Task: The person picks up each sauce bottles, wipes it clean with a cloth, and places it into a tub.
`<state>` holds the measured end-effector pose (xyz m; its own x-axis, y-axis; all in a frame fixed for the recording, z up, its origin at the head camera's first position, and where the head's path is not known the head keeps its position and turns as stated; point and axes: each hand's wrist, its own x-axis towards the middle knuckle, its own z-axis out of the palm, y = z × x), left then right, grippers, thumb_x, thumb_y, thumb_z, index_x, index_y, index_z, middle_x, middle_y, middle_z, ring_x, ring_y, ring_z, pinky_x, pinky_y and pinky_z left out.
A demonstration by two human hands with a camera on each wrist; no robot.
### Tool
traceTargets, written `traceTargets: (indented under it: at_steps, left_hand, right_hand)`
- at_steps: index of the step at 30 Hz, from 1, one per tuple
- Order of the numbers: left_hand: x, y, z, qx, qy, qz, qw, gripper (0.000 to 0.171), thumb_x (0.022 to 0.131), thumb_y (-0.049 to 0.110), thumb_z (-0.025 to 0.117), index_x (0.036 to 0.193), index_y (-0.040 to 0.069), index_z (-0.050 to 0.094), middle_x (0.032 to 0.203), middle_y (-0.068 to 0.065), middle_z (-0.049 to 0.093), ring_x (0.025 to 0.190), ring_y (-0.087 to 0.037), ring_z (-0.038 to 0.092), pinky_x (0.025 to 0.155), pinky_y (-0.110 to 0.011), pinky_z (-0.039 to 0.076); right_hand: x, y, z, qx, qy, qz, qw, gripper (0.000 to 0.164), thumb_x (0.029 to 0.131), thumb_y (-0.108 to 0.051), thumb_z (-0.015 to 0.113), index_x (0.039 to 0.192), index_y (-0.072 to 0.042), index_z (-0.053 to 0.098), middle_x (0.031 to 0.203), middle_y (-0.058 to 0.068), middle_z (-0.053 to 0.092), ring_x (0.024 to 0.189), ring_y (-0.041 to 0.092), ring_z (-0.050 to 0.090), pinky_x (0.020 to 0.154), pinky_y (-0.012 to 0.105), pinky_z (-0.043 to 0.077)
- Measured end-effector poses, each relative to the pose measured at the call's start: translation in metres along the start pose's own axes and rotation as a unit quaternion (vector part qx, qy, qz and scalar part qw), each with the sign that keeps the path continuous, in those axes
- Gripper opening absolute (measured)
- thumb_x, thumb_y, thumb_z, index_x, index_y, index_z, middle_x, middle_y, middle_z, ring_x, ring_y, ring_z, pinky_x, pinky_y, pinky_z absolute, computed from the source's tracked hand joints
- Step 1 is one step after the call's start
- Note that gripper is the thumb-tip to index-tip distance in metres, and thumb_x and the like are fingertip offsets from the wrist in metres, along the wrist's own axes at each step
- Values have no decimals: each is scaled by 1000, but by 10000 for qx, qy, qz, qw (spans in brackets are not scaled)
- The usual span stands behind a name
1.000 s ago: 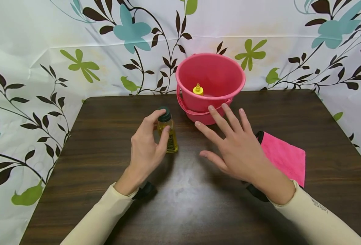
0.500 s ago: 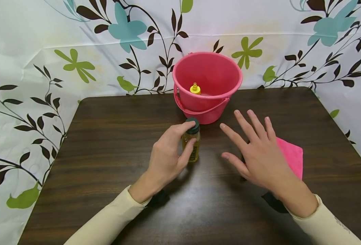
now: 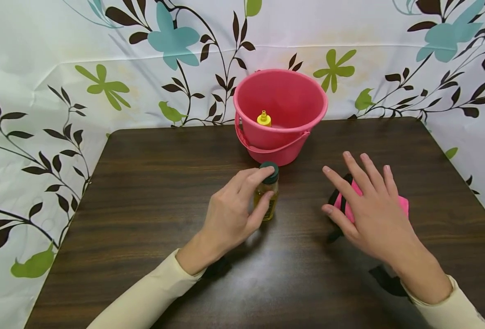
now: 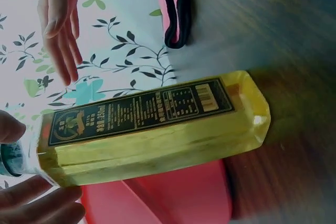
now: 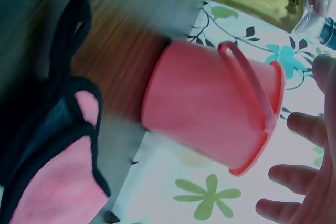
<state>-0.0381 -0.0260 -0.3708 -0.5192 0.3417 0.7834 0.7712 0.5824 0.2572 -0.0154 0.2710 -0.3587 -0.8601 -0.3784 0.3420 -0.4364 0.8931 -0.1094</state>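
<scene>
My left hand (image 3: pixel 234 212) grips a square glass bottle of yellow oil (image 4: pixel 152 129) by its neck and dark green cap, thumb on the near side. The bottle is upright; whether its base touches the table I cannot tell. Its dark label, with gold print, shows in the left wrist view. Farther right, my right hand (image 3: pixel 374 214) is held with fingers spread and nothing in them. Beneath it lies a folded pink cloth (image 5: pixel 63 182) with black edging and a black loop, partly hidden by that hand in the head view.
Behind the bottle, a pink bucket (image 3: pixel 275 141) stands at the table's back edge, its handle hanging in front. A yellow nozzle cap (image 3: pixel 264 119) shows inside it. The dark wooden table (image 3: pixel 152 183) ends at a leaf-patterned sheet (image 3: pixel 135 41).
My left hand has shifted right and slightly nearer with the oil bottle. The right hand has moved right, from beside the bucket to over the pink cloth, fingers still spread.
</scene>
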Motion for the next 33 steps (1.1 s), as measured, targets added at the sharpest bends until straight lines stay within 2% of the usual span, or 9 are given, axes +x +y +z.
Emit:
traceTargets:
  at_steps: [8, 13, 17, 22, 27, 30, 33]
  left_hand:
    - [7, 3, -7, 139, 14, 56, 9999, 44, 94, 18, 77, 135, 10, 64, 142, -17, 64, 116, -28, 72, 97, -39, 62]
    - [10, 5, -8, 246, 318, 386, 9984, 37, 92, 15, 77, 128, 8, 70, 140, -15, 69, 119, -28, 72, 93, -40, 62]
    - [11, 5, -9, 333, 420, 497, 9973, 35, 91, 14, 77, 126, 7, 73, 137, -14, 72, 119, -28, 72, 91, -42, 61]
    - [12, 5, -9, 323, 346, 461, 9978, 33, 92, 14, 76, 124, 7, 74, 136, -13, 72, 118, -29, 71, 94, -44, 60]
    - [13, 4, -10, 371, 281, 437, 9980, 32, 94, 15, 74, 125, 8, 74, 136, -12, 72, 118, -29, 71, 96, -44, 59]
    - [13, 3, -11, 409, 293, 422, 9978, 31, 94, 15, 73, 125, 8, 75, 136, -12, 73, 118, -29, 71, 96, -44, 59]
    - [12, 3, -12, 418, 306, 425, 9978, 31, 95, 14, 73, 125, 8, 75, 137, -11, 73, 118, -29, 71, 95, -44, 59]
  right_hand:
    - [-9, 19, 0, 25, -102, 313, 9995, 83, 91, -49, 73, 164, -29, 40, 177, 17, 21, 162, 49, 16, 127, 76, 7]
    - [-13, 31, 6, -16, -309, 593, 9978, 83, 95, -56, 68, 167, -31, 34, 178, 19, 14, 162, 52, 10, 126, 78, 3]
    - [-16, 40, 16, 62, -645, 832, 9944, 85, 97, -58, 64, 169, -33, 27, 179, 20, 7, 162, 56, 5, 122, 83, 4]
    - [-23, 51, 34, 317, -1412, 1162, 9826, 92, 97, -62, 63, 171, -34, 16, 179, 20, -2, 160, 61, -2, 112, 92, 4]
    - [-28, 56, 49, 542, -2164, 1480, 9635, 99, 95, -70, 60, 172, -35, 8, 178, 22, -7, 158, 64, -6, 107, 95, 2]
    - [-29, 58, 54, 575, -2436, 1599, 9549, 101, 94, -76, 57, 171, -37, 5, 178, 20, -11, 158, 64, -10, 106, 95, -2]
    - [-28, 58, 57, 552, -2524, 1634, 9521, 101, 93, -78, 56, 171, -39, 6, 178, 19, -12, 157, 65, -9, 105, 96, -3]
